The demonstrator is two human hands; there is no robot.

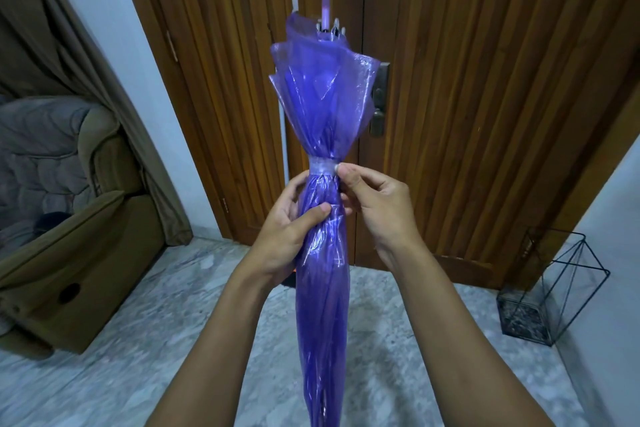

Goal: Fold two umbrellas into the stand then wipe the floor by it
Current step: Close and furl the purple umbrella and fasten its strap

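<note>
A translucent purple umbrella (322, 107) stands upright in front of me, folded, with its purple handle at the top and its tip below the frame. A pale strap (322, 166) wraps round its canopy at mid-height. My left hand (294, 229) grips the folded canopy just under the strap, thumb across the front. My right hand (377, 208) pinches the end of the strap at the umbrella's right side. A black wire umbrella stand (550, 291) sits on the floor at the right, by the wall.
A wooden double door (450, 97) fills the background, with a latch and handle (379, 104) behind the umbrella. A brown armchair (65, 218) with a grey blanket stands at the left. The floor (138, 357) is grey marble. A white pole leans by the door.
</note>
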